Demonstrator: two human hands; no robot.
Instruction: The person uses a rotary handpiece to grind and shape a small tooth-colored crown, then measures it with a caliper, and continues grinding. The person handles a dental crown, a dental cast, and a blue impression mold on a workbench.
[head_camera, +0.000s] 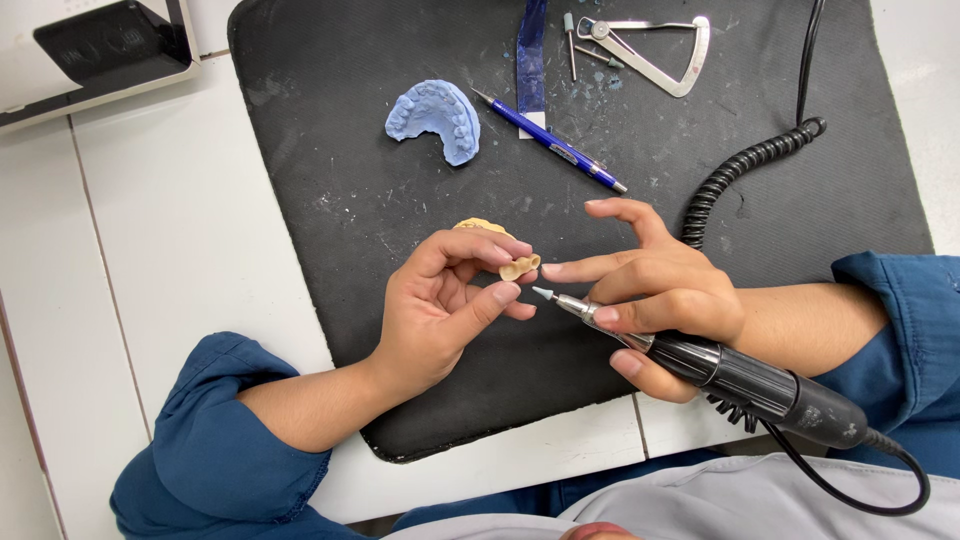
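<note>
Tan dental piece sits mid-frame, pinched in the left hand fingers, tilted so the grinding handpiece, gripped pen-style by the right hand, can reach it. Blue tooth cast lies upper-centre on the black mat.

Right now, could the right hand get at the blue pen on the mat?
Probably not freely: the right hand grips the rotary handpiece. The blue pen lies uncovered just beyond its fingers.

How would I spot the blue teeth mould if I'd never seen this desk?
Find the black mat on the white table. Near its top left lies the teeth mould, a pale blue horseshoe beside a blue pen. It is the only arch-shaped blue piece there.
</note>
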